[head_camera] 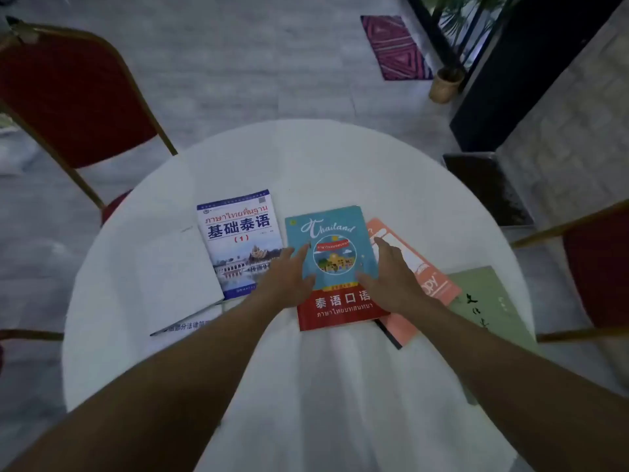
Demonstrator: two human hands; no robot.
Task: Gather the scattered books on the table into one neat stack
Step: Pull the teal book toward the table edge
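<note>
- Fingers [303, 252] of our left hand [286, 284] lie spread and flat, released, with the tips on the left edge of the teal Thailand book [335, 253]; they clench nothing.
- Far left of the teal Thailand book, we see a red chair [73, 103] with a gold frame standing off the round white table [306, 158].
- Left of that book, a white book [177, 274] lies cover down, and under its near edge a further book with blue print [185, 327] peeks out.
- Just left of the teal Thailand book sits the blue-and-white textbook [238, 233], face up; our left hand covers its near right corner.
- Our landmark, the teal Thailand book with the red lower band, lies face up near the table's middle, between our two hands.
- Our right hand [394, 281] is also open and flat, thumb on the book's right edge, fingers reaching over the orange book [422, 264] just to the right.
- That orange book lies partly under the teal one, with a dark edge [388, 333] showing beneath its near side.
- Further right, a green book [490, 298] lies near the table's rim, its corner tucked under the orange one.
- Far right of the landmark stands a second red chair [595, 267].
</note>
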